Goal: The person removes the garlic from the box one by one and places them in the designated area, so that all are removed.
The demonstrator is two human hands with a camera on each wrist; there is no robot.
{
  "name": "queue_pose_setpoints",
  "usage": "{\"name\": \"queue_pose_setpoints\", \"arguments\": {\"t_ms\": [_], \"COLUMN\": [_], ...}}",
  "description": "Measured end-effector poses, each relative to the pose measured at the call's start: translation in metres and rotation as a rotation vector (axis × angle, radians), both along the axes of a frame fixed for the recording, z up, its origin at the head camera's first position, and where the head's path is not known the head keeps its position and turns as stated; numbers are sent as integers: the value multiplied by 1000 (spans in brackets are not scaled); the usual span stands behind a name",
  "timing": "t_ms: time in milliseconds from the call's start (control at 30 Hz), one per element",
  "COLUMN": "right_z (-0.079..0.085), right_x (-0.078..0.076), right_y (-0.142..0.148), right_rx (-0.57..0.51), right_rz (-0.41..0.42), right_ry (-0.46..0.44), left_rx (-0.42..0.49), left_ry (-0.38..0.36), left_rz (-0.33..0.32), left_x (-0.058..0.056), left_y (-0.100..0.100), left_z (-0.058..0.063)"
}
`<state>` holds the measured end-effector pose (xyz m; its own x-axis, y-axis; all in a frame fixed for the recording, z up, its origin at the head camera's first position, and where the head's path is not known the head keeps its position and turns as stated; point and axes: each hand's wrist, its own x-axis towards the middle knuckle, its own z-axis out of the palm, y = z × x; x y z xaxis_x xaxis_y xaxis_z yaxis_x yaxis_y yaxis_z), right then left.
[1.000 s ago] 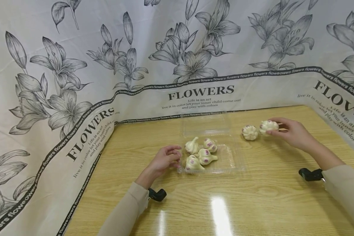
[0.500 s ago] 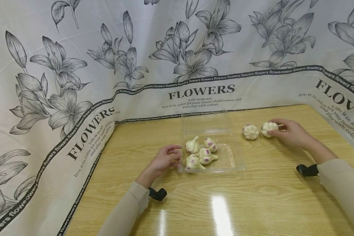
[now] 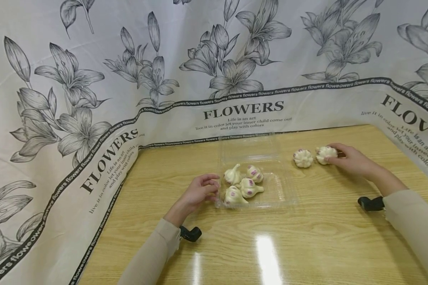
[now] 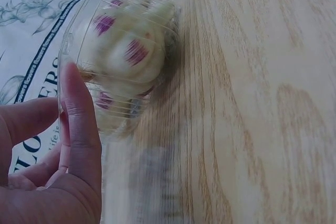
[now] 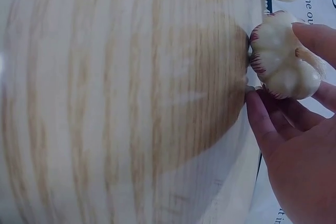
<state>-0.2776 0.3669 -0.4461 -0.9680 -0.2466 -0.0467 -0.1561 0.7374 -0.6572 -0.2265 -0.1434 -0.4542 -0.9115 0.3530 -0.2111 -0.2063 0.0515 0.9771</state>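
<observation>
My right hand [image 3: 354, 162] holds a white garlic bulb [image 3: 323, 155] with purple streaks at the right back of the table. Fingers and thumb lie around this bulb [image 5: 281, 59] in the right wrist view. Just left of it sits another garlic bulb [image 3: 302, 158]. A clear plastic clamshell box [image 3: 289, 190] stands mid-table, its lid [image 3: 247, 148] folded back. Several garlic bulbs [image 3: 249, 188] fill the box's left part, while its right part is bare. My left hand [image 3: 198, 193] pinches the box's left rim; the left wrist view shows its fingers at the plastic edge [image 4: 67, 51].
A wooden table [image 3: 214, 253] lies under everything, with light glare near the front. White flower-printed cloth [image 3: 164, 126] hangs behind and along both sides. A black wrist mount [image 3: 190, 234] sits under the left sleeve, another black mount [image 3: 371, 204] under the right.
The right hand has shifted slightly and turned the garlic bulb, bringing more of its ribbed end into view. The left hand and the box have stayed in place.
</observation>
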Motion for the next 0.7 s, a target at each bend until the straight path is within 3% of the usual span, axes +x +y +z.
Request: {"name": "queue_pose_setpoints", "arguments": {"t_ms": [433,700], "right_z": [-1,9], "right_x": [0,13], "right_y": [0,1], "right_rx": [-14,24], "right_rz": [-32,-20], "right_ry": [-14,43], "left_rx": [3,0], "left_ry": [3,0], "left_rz": [-8,-4], "left_x": [1,1], "left_y": [-1,0], "left_z": [0,0]}}
